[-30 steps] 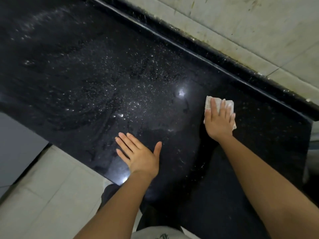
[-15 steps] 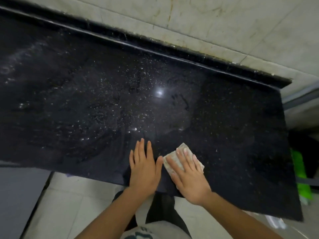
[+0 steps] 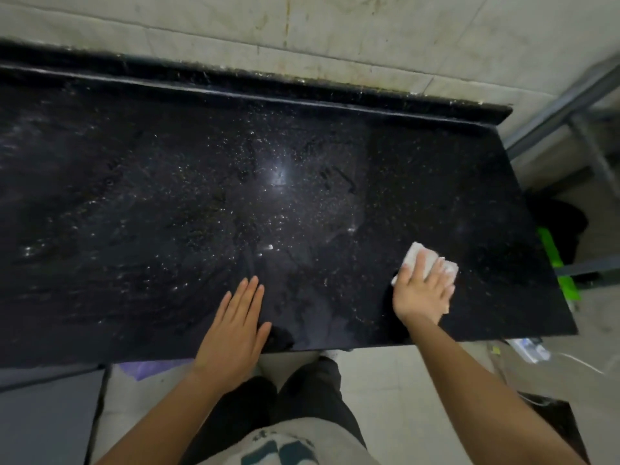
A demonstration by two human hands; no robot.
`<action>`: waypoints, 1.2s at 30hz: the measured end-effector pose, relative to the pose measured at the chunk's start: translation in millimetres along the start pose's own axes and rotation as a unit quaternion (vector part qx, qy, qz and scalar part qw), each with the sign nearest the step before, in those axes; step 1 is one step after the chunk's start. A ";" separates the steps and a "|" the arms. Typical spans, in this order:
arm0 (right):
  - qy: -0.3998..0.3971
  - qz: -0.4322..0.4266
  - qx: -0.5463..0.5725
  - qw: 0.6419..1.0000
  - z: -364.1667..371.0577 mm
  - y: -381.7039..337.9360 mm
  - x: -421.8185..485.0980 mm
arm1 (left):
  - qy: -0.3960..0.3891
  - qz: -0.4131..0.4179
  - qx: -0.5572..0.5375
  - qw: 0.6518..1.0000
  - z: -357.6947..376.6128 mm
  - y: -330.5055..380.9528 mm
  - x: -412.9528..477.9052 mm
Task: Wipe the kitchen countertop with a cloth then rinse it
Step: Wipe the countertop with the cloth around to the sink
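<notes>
The right hand [image 3: 422, 290] lies flat on the cloth [image 3: 415, 256], fingers straight and spread, pressing it down rather than gripping it. The cloth is a small pale folded pad, and it shows past the fingertips and at the hand's outer side. The left hand [image 3: 235, 327] is also flat with its fingers together, palm on the countertop [image 3: 151, 213] near the front edge. It holds nothing and looks like a brace.

The cloth sits near the counter's front right corner, well apart from the left hand. The counter's long axis runs left to right, so nearly all of the slab lies to the left of the cloth and back toward the wall [image 3: 369, 38]. That part is speckled with droplets or grit (I cannot tell which). Only a short strip is left on the right before the end edge.

The wiping looks partway done. The next stroke probably has to go leftward or away from the body, and the right hand is the one to make it. No tap or sink is in view.
</notes>
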State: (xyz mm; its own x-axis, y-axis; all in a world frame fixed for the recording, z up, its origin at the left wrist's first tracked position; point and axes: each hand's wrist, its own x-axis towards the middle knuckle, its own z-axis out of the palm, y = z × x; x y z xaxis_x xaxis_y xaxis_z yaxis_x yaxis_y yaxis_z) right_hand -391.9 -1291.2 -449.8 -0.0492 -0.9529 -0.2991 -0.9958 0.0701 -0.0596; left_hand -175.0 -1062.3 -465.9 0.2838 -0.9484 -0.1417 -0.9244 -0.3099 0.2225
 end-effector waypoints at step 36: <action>-0.080 -0.392 -0.092 0.912 54.6 -87.8 -156.9 | -0.059 -0.004 -0.265 0.962 -14.0 -7.8 1.5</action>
State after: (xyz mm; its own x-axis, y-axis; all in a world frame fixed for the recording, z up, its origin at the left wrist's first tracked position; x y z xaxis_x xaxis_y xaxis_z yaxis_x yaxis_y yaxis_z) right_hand -292.5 -1131.7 -449.6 0.6809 -0.6325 -0.3693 -0.7167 -0.6791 -0.1583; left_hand -163.9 -1062.3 -454.3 0.2306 -0.9412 -0.2469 -0.6535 -0.3378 0.6774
